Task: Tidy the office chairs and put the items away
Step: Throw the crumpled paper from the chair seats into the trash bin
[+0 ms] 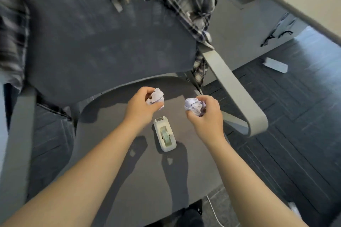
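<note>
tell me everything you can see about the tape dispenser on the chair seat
The tape dispenser is a pale, off-white desktop model, plastic by the look of it, with a roll of clear tape seated in its middle and the cutter end pointing toward the backrest. It stands upright on the grey chair seat, roughly central, its long axis slightly angled. Nothing touches it but the seat: it sits between the two forearms, just nearer the person than the left hand and right hand.

Grey office chair (110, 57), 2 crumpled paper balls (156, 96) held above seat, tape dispenser (164, 135) on seat

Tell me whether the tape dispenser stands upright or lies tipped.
Upright: the tape dispenser rests on its base on the chair seat, roll showing.
</note>
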Demonstrator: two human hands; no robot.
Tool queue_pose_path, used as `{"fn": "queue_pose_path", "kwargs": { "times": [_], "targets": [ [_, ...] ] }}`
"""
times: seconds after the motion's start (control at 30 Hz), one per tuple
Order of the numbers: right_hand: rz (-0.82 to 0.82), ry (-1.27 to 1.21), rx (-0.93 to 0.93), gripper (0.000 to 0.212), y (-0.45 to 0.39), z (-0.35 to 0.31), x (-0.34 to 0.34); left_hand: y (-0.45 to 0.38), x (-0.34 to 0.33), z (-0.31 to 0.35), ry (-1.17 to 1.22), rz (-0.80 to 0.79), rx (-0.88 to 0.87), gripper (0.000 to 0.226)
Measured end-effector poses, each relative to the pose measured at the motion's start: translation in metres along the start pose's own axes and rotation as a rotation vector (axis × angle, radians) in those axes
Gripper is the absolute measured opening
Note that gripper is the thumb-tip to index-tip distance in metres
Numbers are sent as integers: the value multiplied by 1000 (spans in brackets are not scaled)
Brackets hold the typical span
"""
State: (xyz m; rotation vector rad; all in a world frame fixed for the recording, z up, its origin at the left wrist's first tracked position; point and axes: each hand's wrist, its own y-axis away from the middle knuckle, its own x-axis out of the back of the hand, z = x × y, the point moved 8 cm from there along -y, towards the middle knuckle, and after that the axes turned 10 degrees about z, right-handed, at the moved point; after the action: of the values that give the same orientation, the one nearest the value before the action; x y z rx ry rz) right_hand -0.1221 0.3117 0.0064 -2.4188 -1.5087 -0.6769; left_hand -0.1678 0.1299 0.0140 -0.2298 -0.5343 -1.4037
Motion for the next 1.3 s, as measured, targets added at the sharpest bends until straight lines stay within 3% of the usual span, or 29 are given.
{"fn": "queue_pose_path", "kwargs": {
  "times": [0.13, 0.3, 0.53, 0.73, 1.03, 1.3],
  "targets": [
    [131, -32, -6, 30, 36, -28, 59, 49, 17, 43, 58, -86, -67, 25],
    [330, -37, -50, 27, 78, -38, 157, 113, -8, 105, 94, -270, -186, 25],
    [610, -20, -149, 30, 162, -4, 308, 220, -81, 180, 75, -523, -334, 25],
    [873, 18, -222, 37, 275, 39, 437, 358, -149, 226, 41, -740, -500, 24],
    [1049, 13, -449, 41, 477, 147, 569, 586, -241, 214, -59, -978, -595, 30],
    [1166, -67, -656, 44, 589, 235, 613, 709, -315, 177, -240, -1177, -684, 34]
  ]
}}
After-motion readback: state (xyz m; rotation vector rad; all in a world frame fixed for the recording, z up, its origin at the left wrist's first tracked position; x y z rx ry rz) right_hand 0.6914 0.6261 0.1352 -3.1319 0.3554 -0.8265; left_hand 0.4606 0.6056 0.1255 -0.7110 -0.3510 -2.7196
